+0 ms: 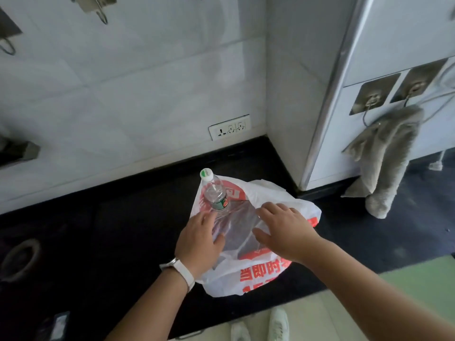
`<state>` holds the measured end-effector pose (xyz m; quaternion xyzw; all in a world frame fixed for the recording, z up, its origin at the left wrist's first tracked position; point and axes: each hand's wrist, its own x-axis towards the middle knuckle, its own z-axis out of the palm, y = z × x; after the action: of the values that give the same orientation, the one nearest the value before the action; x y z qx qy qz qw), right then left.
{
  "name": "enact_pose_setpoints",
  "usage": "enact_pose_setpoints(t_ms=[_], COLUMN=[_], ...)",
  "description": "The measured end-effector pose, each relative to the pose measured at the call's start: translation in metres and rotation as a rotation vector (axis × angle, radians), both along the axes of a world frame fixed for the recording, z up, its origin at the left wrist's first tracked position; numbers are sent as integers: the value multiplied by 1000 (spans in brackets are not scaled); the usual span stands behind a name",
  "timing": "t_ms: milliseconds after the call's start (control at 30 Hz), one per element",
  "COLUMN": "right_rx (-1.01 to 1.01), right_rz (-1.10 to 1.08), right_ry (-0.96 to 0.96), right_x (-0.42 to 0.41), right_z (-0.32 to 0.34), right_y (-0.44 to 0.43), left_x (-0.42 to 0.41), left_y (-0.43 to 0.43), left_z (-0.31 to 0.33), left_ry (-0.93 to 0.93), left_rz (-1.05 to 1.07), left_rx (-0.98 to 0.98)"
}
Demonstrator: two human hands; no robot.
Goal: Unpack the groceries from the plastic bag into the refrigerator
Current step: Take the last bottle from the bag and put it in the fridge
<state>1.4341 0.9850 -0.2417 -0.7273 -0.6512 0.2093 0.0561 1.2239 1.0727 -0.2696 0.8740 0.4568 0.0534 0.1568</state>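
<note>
A white plastic bag (261, 274) with red print lies on the black counter (128, 232). A clear water bottle (214, 193) with a white-green cap and green label sticks out of the bag's far left side. My left hand (199, 239), with a white watch on the wrist, grips the bottle's lower body through the bag's opening. Spread fingers of my right hand (283, 227) press flat on top of the bag. A dark item shows dimly through the plastic under my hands. The refrigerator (384, 45) stands at the right, its door closed.
A grey towel (384, 156) hangs from hooks on the white refrigerator side. A wall socket (229, 127) sits just above the counter's back edge. A round ring (21, 257) lies on the counter at left. White shoes (278, 323) show on the floor below.
</note>
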Motion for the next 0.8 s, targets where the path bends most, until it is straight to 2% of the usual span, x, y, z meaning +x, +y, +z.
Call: enact_pose_setpoints(t_ms=[100, 200, 333, 600, 700, 800], right_rx=[-33, -66, -126, -194, -208, -197], right_rz=[-42, -102, -233, -442, -556, -604], right_ry=[67, 155, 360, 708, 825, 863], right_x=[-1, -5, -13, -25, -29, -33], right_z=[-15, -29, -45, -77, -91, -98], right_y=[20, 40, 66, 110, 119, 127], left_x=[7, 13, 17, 25, 27, 34], left_y=[14, 31, 51, 82, 90, 94], left_z=[-12, -21, -28, -44, -54, -57], left_ry=[-113, -317, -510, -537, -503, -448], left_rz=[138, 267, 392, 411, 401, 392], left_rx=[-81, -216, -375, -430, -395, -316])
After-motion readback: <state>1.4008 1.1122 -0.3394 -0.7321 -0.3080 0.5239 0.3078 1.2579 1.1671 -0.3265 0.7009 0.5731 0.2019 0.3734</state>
